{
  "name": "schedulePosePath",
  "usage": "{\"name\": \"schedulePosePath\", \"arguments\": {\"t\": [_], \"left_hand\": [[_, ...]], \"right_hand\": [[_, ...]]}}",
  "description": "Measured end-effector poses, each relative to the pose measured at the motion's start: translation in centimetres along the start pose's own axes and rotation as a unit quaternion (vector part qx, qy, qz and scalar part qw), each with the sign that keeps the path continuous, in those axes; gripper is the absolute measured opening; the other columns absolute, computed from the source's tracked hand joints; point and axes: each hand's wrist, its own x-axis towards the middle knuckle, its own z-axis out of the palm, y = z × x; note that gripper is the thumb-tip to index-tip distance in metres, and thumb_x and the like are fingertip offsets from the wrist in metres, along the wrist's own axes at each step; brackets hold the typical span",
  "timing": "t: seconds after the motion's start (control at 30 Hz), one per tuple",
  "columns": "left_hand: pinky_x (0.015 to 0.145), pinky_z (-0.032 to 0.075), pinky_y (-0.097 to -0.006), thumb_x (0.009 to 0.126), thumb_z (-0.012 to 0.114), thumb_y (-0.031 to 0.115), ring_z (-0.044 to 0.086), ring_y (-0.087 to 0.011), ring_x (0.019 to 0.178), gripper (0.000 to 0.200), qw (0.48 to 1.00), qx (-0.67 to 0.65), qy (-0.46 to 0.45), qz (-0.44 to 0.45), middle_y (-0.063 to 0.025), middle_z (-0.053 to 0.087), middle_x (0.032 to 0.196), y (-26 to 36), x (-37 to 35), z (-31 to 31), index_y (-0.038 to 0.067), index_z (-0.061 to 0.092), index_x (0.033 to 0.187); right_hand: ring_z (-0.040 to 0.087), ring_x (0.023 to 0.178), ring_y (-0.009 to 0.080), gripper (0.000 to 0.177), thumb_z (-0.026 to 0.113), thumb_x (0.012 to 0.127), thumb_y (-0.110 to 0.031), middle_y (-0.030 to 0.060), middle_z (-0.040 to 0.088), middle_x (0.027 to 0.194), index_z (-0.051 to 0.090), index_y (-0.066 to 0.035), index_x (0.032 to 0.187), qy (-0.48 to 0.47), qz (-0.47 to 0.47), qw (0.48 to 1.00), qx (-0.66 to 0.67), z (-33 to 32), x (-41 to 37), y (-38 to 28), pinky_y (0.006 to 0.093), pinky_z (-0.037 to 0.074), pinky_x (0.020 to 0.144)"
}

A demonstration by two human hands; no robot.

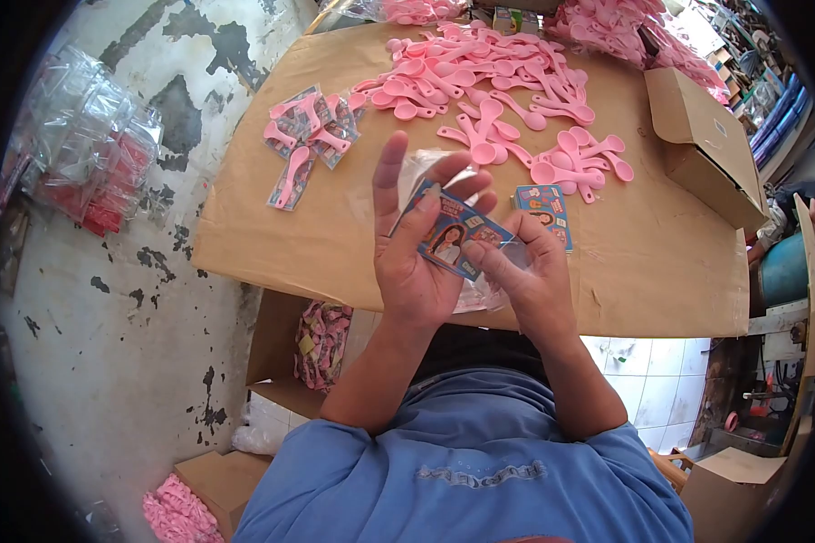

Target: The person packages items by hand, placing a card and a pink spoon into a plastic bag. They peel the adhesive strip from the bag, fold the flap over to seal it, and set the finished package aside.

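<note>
A blue printed card (451,237) with a picture of a person is held over the table's near edge. My left hand (418,271) grips its left side, thumb on the front and the other fingers raised behind. At its lower right corner my right hand (541,279) pinches the card between thumb and fingers. Clear plastic bags (480,297) lie under and behind the hands. A stack of matching cards (561,228) rests just beyond my right hand. Farther left are several pink spoons packed with cards in clear bags (290,176).
A large heap of loose pink spoons (489,68) covers the table's far side, with a smaller pile (581,163) nearer. An open cardboard box (704,145) stands at the right edge. Plastic packets (86,136) hang at the left wall. A box of pink pieces (322,344) sits below the table.
</note>
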Motion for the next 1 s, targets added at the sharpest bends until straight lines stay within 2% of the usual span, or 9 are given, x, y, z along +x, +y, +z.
{"name": "schedulePosePath", "arguments": {"t": [0.2,0.3,0.43,0.5,0.63,0.7,0.8,0.9,1.0], "left_hand": [[0.094,0.060,-0.0451,0.107,0.050,0.010,0.069,-0.0265,0.108,0.054,0.999,-0.007,-0.002,-0.033,-0.0181,0.064,0.124,-0.9,-0.4,0.0,0.010,0.031,0.157],[0.087,0.062,-0.0393,0.108,0.051,0.012,0.072,-0.0254,0.100,0.046,0.998,-0.011,0.035,-0.042,-0.0162,0.066,0.116,-1.2,-0.4,0.6,0.004,0.038,0.151],[0.085,0.059,-0.0367,0.108,0.057,0.018,0.067,-0.0171,0.090,0.042,0.995,0.022,0.089,-0.042,-0.0083,0.064,0.104,-0.2,0.1,-0.1,0.006,0.045,0.146],[0.086,0.057,-0.0356,0.107,0.059,0.020,0.064,-0.0141,0.087,0.040,0.994,-0.011,0.102,-0.027,-0.0054,0.063,0.101,0.3,0.5,-1.4,0.007,0.048,0.143],[0.087,0.054,-0.0354,0.106,0.063,0.024,0.061,-0.0119,0.083,0.037,0.989,-0.018,0.145,0.002,-0.0018,0.063,0.096,2.7,0.7,-3.6,0.009,0.053,0.139],[0.087,0.055,-0.0359,0.105,0.064,0.024,0.061,-0.0121,0.083,0.037,0.988,-0.020,0.155,0.012,-0.0013,0.062,0.095,3.4,0.6,-4.2,0.009,0.054,0.137],[0.090,0.055,-0.0380,0.106,0.063,0.027,0.064,-0.0143,0.088,0.038,0.987,0.012,0.161,0.022,-0.0037,0.065,0.100,2.9,0.2,-3.5,0.009,0.054,0.138],[0.095,0.054,-0.0400,0.106,0.062,0.030,0.065,-0.0163,0.092,0.040,0.984,0.054,0.169,0.033,-0.0061,0.068,0.106,2.0,0.3,-2.3,0.008,0.054,0.139],[0.099,0.054,-0.0418,0.106,0.062,0.032,0.066,-0.0175,0.096,0.042,0.980,0.065,0.175,0.069,-0.0077,0.069,0.110,2.5,0.6,-2.6,0.008,0.054,0.139]], "right_hand": [[0.041,0.073,0.0031,0.037,0.086,0.085,-0.010,-0.0049,0.046,0.080,0.050,-0.009,0.082,0.011,-0.049,0.998,-0.023,-0.2,1.5,1.6,0.0204,0.038,0.065],[0.043,0.071,0.0042,0.032,0.088,0.083,-0.011,-0.0039,0.048,0.083,0.056,-0.007,0.088,0.056,-0.120,0.991,-0.026,0.1,1.6,1.9,0.0216,0.039,0.064],[0.053,0.071,0.0082,0.023,0.085,0.083,-0.008,0.0013,0.057,0.090,0.067,-0.006,0.098,0.053,-0.234,0.950,-0.202,-0.5,-0.1,-0.8,0.0242,0.043,0.061],[0.058,0.072,0.0113,0.022,0.083,0.083,-0.005,0.0047,0.062,0.092,0.072,-0.007,0.101,-0.024,-0.315,0.891,-0.326,-2.2,-0.6,-1.5,0.0259,0.046,0.060],[0.064,0.077,0.0201,0.015,0.076,0.089,-0.007,0.0079,0.067,0.097,0.073,-0.007,0.104,0.058,-0.249,0.881,-0.398,-7.2,1.1,-3.9,0.0319,0.052,0.064],[0.066,0.084,0.0236,0.016,0.072,0.093,-0.013,0.0090,0.069,0.101,0.072,-0.006,0.108,0.115,-0.225,0.806,-0.536,-9.9,3.2,-5.6,0.0356,0.054,0.070],[0.067,0.093,0.0254,0.018,0.069,0.096,-0.016,0.0110,0.070,0.107,0.070,-0.005,0.110,0.155,-0.248,0.700,-0.652,-14.6,5.8,-2.3,0.0365,0.054,0.075],[0.069,0.094,0.0244,0.019,0.070,0.094,-0.013,0.0121,0.071,0.106,0.071,-0.005,0.112,0.131,-0.171,0.739,-0.639,-14.5,6.4,-1.6,0.0346,0.055,0.078],[0.071,0.091,0.0190,0.021,0.071,0.094,-0.011,0.0104,0.073,0.101,0.070,-0.003,0.114,0.122,-0.115,0.836,-0.523,-14.1,5.9,-2.3,0.0318,0.054,0.079]]}}
